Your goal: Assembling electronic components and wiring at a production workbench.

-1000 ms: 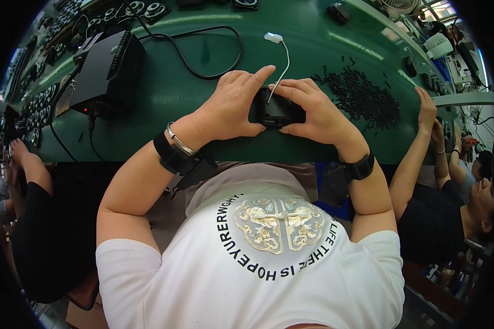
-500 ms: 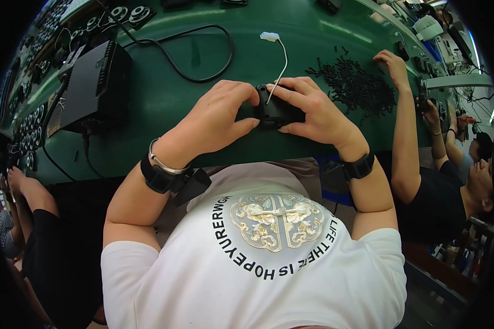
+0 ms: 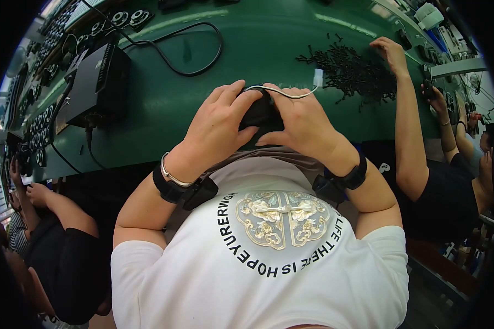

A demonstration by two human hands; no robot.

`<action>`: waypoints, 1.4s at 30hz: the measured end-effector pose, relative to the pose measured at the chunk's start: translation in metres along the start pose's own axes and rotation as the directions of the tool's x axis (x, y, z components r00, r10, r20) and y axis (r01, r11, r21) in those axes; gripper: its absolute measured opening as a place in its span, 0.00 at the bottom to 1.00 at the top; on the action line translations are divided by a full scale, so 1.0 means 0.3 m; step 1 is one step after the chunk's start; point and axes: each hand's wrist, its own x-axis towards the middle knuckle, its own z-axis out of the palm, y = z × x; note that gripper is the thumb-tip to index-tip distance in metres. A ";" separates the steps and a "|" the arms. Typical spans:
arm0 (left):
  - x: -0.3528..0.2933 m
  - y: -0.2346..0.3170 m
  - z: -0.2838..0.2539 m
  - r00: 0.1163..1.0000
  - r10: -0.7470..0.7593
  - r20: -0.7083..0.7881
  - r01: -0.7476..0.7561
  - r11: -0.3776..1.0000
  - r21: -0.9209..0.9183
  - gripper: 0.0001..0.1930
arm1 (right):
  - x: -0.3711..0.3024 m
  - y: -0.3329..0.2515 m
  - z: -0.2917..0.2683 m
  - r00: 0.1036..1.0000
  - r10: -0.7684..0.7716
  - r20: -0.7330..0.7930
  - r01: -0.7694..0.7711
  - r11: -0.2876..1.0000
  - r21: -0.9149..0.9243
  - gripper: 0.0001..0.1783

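Observation:
Between my two hands is a small black plastic housing (image 3: 259, 114), held close to the table's near edge. My left hand (image 3: 220, 116) grips its left side, thumb near the bottom and fingers over the top. On the opposite side my right hand (image 3: 300, 116) closes round it, its thumb along the lower edge. From the top of the housing a thin white cable (image 3: 282, 95) runs right across my right fingers. It ends in a white plug connector (image 3: 318, 78) above my right hand. The fingers hide much of the housing's sides.
Right of my hands lies a heap of black screws (image 3: 357, 74), with a co-worker's hand (image 3: 391, 55) beside it. A black box-shaped unit (image 3: 96, 82) with cords stands at left on the green table (image 3: 258, 49). A black cable (image 3: 217, 55) loops behind. People sit on both sides.
The housing has turned and tilted between my hands, and come slightly nearer me. Its white cable has swung from pointing away to lying rightward across my right fingers.

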 end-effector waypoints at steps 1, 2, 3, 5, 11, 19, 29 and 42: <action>-0.013 0.000 0.000 0.999 0.027 -0.028 -0.025 0.998 0.054 0.30 | 0.006 0.039 -0.012 0.993 -0.116 -0.015 0.116 0.993 0.017 0.44; -0.025 -0.001 0.001 0.997 0.055 -0.054 -0.048 0.993 0.110 0.31 | 0.020 0.080 -0.022 0.973 -0.229 -0.033 0.230 0.973 0.032 0.44; -0.032 -0.003 0.002 0.997 0.056 -0.054 -0.049 0.992 0.120 0.31 | 0.038 0.107 -0.026 0.941 -0.335 -0.058 0.337 0.940 0.044 0.43; -0.041 -0.011 0.005 0.996 0.042 -0.073 -0.036 0.997 0.074 0.31 | 0.086 0.136 -0.023 0.919 -0.391 -0.044 0.394 0.913 0.106 0.42; -0.051 -0.022 0.024 0.992 0.057 -0.109 -0.048 0.995 0.090 0.32 | 0.142 0.157 -0.016 0.845 -0.533 0.039 0.516 0.833 0.200 0.41; -0.054 -0.029 0.019 0.980 0.161 -0.119 -0.127 0.960 0.248 0.32 | 0.135 0.150 -0.033 0.850 -0.525 0.043 0.506 0.837 0.209 0.43; -0.057 -0.021 0.021 0.990 0.110 -0.090 -0.098 0.987 0.125 0.32 | 0.110 0.147 -0.021 0.877 -0.477 -0.056 0.474 0.844 0.251 0.39; -0.025 0.009 0.017 0.994 0.060 -0.095 -0.045 0.988 0.149 0.28 | 0.183 0.046 0.049 0.831 -0.373 -0.413 0.444 0.892 0.087 0.06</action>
